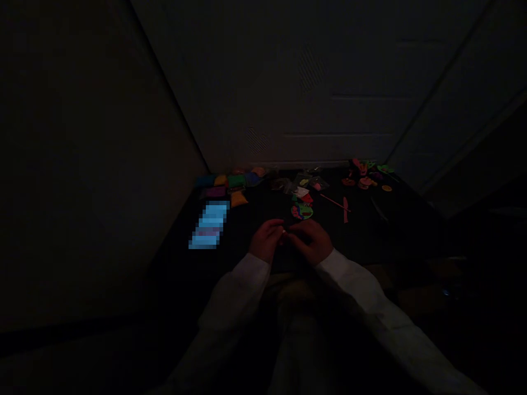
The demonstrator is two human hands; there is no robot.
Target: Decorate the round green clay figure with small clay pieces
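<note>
My left hand [265, 240] and my right hand [310, 240] meet above the near part of a dark table [362, 241]. Their fingers are closed together around a tiny pale piece [284, 233], too small and dim to name. Just beyond the fingertips lies a round, flat, green piece with coloured shapes on it [302, 211]. Behind that piece are a white scrap [301, 192] and a bit of red material [307, 198]. To the right of my hands rest a thin pink stick [333, 202] and a pink knife-shaped tool [345, 210].
A lit, blurred phone-like screen [209, 224] lies at the left. Behind it sit several coloured packets [236, 181]. Clear bags [317, 182] lie along the back by the wall [288, 99]. Small colourful shaped pieces [364, 182] are grouped at the back right. The room is very dark.
</note>
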